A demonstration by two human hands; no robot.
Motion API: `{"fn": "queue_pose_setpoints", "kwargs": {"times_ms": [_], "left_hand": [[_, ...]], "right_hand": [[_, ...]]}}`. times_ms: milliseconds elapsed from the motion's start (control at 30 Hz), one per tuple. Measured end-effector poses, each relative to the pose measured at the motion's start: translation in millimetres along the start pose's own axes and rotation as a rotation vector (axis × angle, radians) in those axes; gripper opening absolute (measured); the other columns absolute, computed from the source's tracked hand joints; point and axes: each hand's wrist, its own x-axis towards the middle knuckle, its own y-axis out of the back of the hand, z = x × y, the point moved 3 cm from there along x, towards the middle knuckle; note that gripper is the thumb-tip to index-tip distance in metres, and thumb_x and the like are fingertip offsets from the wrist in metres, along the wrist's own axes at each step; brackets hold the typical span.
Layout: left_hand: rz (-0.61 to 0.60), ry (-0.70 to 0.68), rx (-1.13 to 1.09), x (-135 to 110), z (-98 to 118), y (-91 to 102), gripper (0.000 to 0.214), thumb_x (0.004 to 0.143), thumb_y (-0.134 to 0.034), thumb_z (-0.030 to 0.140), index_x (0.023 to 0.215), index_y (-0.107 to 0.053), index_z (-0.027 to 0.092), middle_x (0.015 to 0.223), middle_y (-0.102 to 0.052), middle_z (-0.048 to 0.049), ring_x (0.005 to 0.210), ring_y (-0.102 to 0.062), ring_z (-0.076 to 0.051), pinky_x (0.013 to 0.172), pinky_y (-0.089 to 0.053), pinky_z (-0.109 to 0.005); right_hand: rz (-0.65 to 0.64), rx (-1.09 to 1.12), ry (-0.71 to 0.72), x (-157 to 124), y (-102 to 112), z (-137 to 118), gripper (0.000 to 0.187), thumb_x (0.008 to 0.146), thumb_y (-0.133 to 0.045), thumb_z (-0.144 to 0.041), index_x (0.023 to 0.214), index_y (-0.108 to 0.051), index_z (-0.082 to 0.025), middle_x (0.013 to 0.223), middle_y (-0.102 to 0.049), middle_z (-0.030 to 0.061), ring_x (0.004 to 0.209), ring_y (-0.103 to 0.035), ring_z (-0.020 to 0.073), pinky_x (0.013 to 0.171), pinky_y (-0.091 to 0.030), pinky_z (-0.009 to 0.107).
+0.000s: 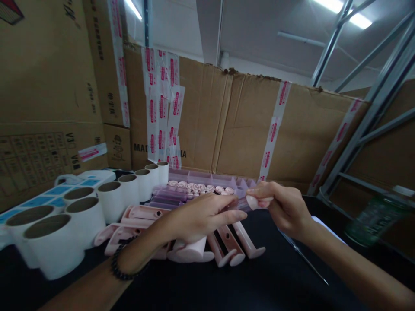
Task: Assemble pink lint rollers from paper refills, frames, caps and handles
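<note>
My right hand (pixel 287 209) is closed, pinching a small pale pink piece with a rounded end (pixel 252 202). Facing it, my left hand (pixel 207 216) has its thumb and fingers around a translucent purple piece (pixel 240 204), mostly hidden by the fingers. The two pieces meet or nearly meet between my hands; I cannot tell if they touch. Beneath my left hand lie several pale pink handle-like parts with flat rounded ends (pixel 246 242). Just behind it are small pink coiled-looking caps (pixel 197 188) and translucent purple parts (pixel 168 196).
White cardboard-like tubes (pixel 55 246) stand in rows at the left, beside a blue-and-white box (pixel 65 190). A divided purple tray (pixel 197 178) sits at the back before a cardboard wall (pixel 201 112). At the right are a thin metal tool (pixel 304 255) and a green bottle (pixel 372 220).
</note>
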Motion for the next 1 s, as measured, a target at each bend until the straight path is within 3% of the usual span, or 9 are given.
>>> {"fn": "queue_pose_setpoints", "kwargs": {"times_ms": [100, 300, 400, 667, 1000], "left_hand": [[0.084, 0.039, 0.144, 2, -4, 1.3, 0.044, 0.099, -0.042, 0.057, 0.097, -0.065, 0.019, 0.087, -0.069, -0.0053, 0.082, -0.064, -0.023, 0.077, -0.046, -0.032], [0.225, 0.138, 0.569, 6, -7, -2.6, 0.045, 0.099, -0.042, 0.058, 0.100, -0.065, 0.020, 0.084, -0.070, -0.0082, 0.082, -0.065, -0.027, 0.079, -0.044, -0.036], [0.262, 0.152, 0.759, 7, -3, -3.9, 0.049, 0.101, -0.034, 0.058, 0.101, -0.064, 0.019, 0.080, -0.070, -0.0095, 0.077, -0.063, -0.028, 0.077, -0.042, -0.038], [0.348, 0.171, 0.837, 5, 1, 0.6, 0.055, 0.103, -0.024, 0.057, 0.098, -0.062, 0.019, 0.074, -0.072, -0.0102, 0.072, -0.063, -0.028, 0.074, -0.039, -0.038], [0.416, 0.237, 0.814, 4, 0, 5.0, 0.046, 0.103, -0.031, 0.054, 0.097, -0.060, 0.020, 0.078, -0.072, -0.0091, 0.074, -0.064, -0.026, 0.079, -0.041, -0.038]], "right_hand": [[0.030, -0.068, -0.190, 4, -1, -6, 0.014, 0.101, -0.050, -0.017, 0.093, -0.059, -0.023, 0.077, -0.068, -0.0004, 0.066, -0.064, 0.0119, 0.061, -0.045, 0.023], [0.084, 0.031, -0.547, 14, -7, -14, 0.034, 0.104, -0.048, -0.036, 0.075, -0.054, -0.020, 0.059, -0.063, -0.0014, 0.050, -0.055, 0.0108, 0.051, -0.039, 0.025], [0.116, 0.101, -0.650, 22, -9, -14, 0.035, 0.102, -0.050, -0.038, 0.072, -0.053, -0.020, 0.052, -0.062, -0.0020, 0.042, -0.052, 0.0101, 0.045, -0.038, 0.023], [0.132, 0.174, -0.678, 39, -10, -14, 0.038, 0.100, -0.054, -0.043, 0.071, -0.057, -0.018, 0.051, -0.064, 0.0001, 0.034, -0.050, 0.0084, 0.034, -0.037, 0.019], [0.163, 0.242, -0.605, 51, -11, -14, 0.041, 0.099, -0.054, -0.048, 0.071, -0.056, -0.018, 0.055, -0.065, 0.0002, 0.040, -0.052, 0.0079, 0.038, -0.037, 0.020]]}}
